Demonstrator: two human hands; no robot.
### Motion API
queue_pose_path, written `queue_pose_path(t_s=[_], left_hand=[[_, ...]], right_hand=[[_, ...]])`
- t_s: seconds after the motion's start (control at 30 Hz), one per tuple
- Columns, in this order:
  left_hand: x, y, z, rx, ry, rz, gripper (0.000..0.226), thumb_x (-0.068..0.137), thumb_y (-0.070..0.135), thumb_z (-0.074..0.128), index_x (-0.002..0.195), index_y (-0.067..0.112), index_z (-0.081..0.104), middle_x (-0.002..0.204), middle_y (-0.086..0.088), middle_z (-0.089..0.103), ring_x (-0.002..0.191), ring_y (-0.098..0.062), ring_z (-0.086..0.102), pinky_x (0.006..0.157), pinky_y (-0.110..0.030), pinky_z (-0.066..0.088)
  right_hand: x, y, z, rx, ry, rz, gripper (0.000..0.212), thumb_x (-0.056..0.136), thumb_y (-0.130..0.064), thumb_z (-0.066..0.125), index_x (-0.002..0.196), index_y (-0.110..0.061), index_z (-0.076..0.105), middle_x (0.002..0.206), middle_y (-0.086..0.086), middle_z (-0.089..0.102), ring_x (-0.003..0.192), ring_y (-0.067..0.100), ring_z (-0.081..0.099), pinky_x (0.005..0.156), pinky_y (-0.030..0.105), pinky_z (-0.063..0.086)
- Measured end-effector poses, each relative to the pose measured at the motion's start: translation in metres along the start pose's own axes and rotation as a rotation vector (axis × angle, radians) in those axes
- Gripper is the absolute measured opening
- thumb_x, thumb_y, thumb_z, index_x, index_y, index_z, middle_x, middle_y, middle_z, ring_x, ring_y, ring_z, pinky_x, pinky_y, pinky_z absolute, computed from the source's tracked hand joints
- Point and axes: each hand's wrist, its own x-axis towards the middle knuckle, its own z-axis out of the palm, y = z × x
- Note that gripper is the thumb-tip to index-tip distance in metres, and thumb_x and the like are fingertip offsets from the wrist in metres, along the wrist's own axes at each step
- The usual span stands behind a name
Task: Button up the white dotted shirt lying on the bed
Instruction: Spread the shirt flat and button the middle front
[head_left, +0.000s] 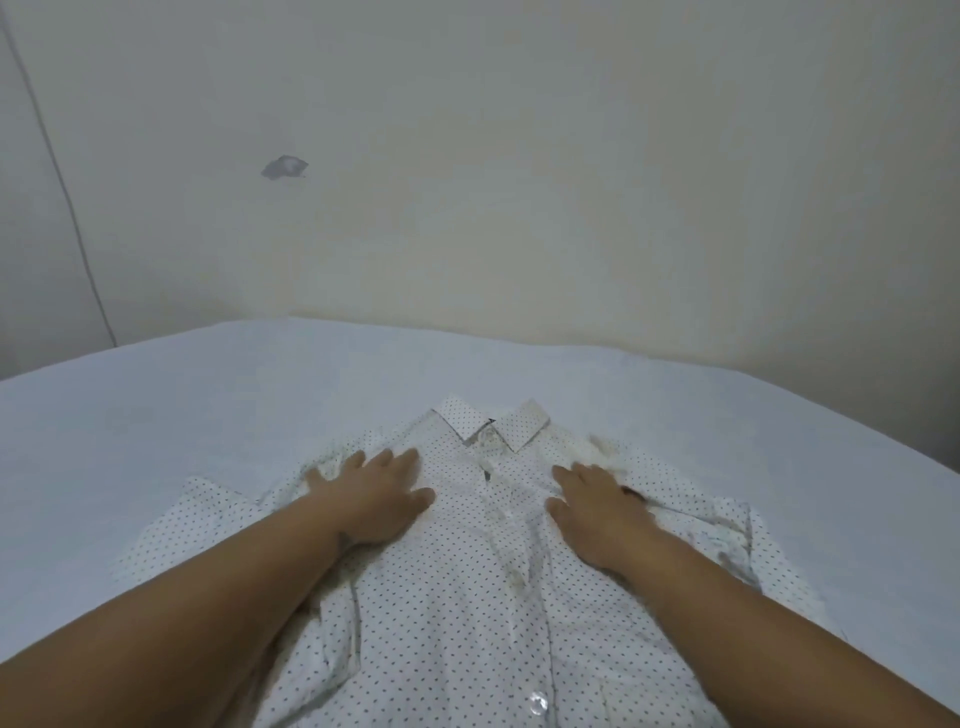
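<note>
The shirt (467, 545) is lying front-up on the bed (156, 426), collar toward the far edge. The left hand (374, 499) and right hand (597, 514) are pressing flat, fingers extended, gripping nothing.

White dotted cotton shirt (467, 597) lying front-up on the pale sheeted bed (156, 415), collar (491, 423) toward the far edge by the wall (519, 182), hem toward the near edge. Left hand (371, 493) flat on the shirt left of the button placket (511, 530); right hand (602, 506) flat to its right. One clear round button (536, 704) on the placket near the hem.
</note>
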Motion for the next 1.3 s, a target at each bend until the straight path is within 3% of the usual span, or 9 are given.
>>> queue_pose_path(t_s=[0.1,0.23,0.43,0.53,0.7,0.8,0.93,1.07,1.3], left_hand=[[-0.004,-0.027,0.0,-0.21,0.07,0.024,0.067,0.093,0.065,0.024,0.151,0.032,0.017,0.155,0.005,0.031,0.145,-0.026,0.021,0.112,-0.059,0.016],[-0.008,-0.052,-0.009,-0.223,0.411,-0.149,0.031,0.096,0.036,0.037,0.106,0.015,0.058,0.106,-0.004,0.058,0.096,-0.025,0.054,0.087,-0.043,0.047],[-0.016,-0.073,-0.015,-0.155,0.287,-0.219,0.008,0.097,0.019,0.034,0.096,0.013,0.04,0.084,-0.006,0.057,0.073,-0.023,0.055,0.068,-0.036,0.048],[-0.02,-0.072,-0.013,-0.01,0.345,-0.129,0.014,0.093,0.008,0.034,0.095,0.019,0.043,0.08,-0.003,0.053,0.065,-0.019,0.053,0.054,-0.029,0.039],[-0.024,-0.097,-0.028,0.308,0.507,-0.036,0.015,0.095,0.031,0.044,0.103,0.021,0.053,0.088,-0.001,0.042,0.054,-0.021,0.052,0.045,-0.026,0.036],[-0.024,-0.119,-0.035,0.402,0.471,0.004,0.023,0.089,0.04,0.044,0.101,0.021,0.048,0.083,0.0,0.04,0.059,-0.02,0.051,0.046,-0.028,0.038],[-0.02,-0.13,-0.024,0.49,0.357,0.084,0.038,0.097,0.041,0.038,0.134,0.032,0.043,0.113,-0.002,0.049,0.091,-0.021,0.054,0.064,-0.032,0.047],[-0.022,-0.126,-0.03,0.288,0.239,-0.111,0.035,0.096,0.046,0.038,0.128,0.036,0.045,0.115,-0.001,0.05,0.094,-0.021,0.059,0.082,-0.037,0.052],[-0.046,-0.121,-0.041,0.164,0.032,-0.249,0.032,0.091,0.044,0.043,0.114,0.028,0.027,0.09,0.004,0.058,0.084,-0.019,0.06,0.08,-0.037,0.049]], right_hand=[[-0.003,0.032,-0.011,-0.107,0.028,0.085,0.073,0.092,-0.069,0.027,0.151,-0.027,0.024,0.16,0.0,0.024,0.147,0.022,0.022,0.116,0.051,0.017],[-0.011,0.057,-0.023,0.051,0.302,0.105,0.046,0.097,-0.045,0.03,0.103,-0.019,0.068,0.103,0.0,0.069,0.095,0.02,0.063,0.09,0.042,0.051],[-0.018,0.08,-0.034,-0.145,0.253,0.434,0.032,0.085,-0.009,0.043,0.107,-0.031,0.039,0.11,0.003,0.045,0.105,0.026,0.045,0.09,0.045,0.04],[-0.021,0.09,-0.03,-0.167,0.211,0.318,0.018,0.091,-0.012,0.039,0.103,-0.025,0.038,0.091,0.0,0.042,0.074,0.016,0.049,0.059,0.03,0.041],[-0.021,0.104,-0.037,-0.497,0.303,0.132,0.038,0.084,-0.007,0.052,0.119,-0.023,0.046,0.09,-0.004,0.044,0.064,0.011,0.046,0.047,0.026,0.033],[-0.021,0.124,-0.046,-0.587,0.261,0.132,0.045,0.086,-0.015,0.05,0.128,-0.029,0.041,0.09,-0.006,0.041,0.07,0.011,0.044,0.051,0.026,0.033],[-0.021,0.136,-0.041,-0.537,0.116,0.133,0.054,0.095,-0.041,0.041,0.146,-0.041,0.023,0.125,-0.003,0.045,0.106,0.017,0.048,0.076,0.03,0.042],[-0.018,0.129,-0.048,-0.554,0.095,0.242,0.048,0.096,-0.03,0.036,0.143,-0.04,0.036,0.146,0.001,0.039,0.128,0.025,0.039,0.104,0.042,0.031],[-0.041,0.094,-0.035,-0.109,0.151,0.156,0.04,0.094,-0.025,0.049,0.134,-0.02,0.05,0.141,0.009,0.042,0.124,0.029,0.044,0.099,0.039,0.043]])
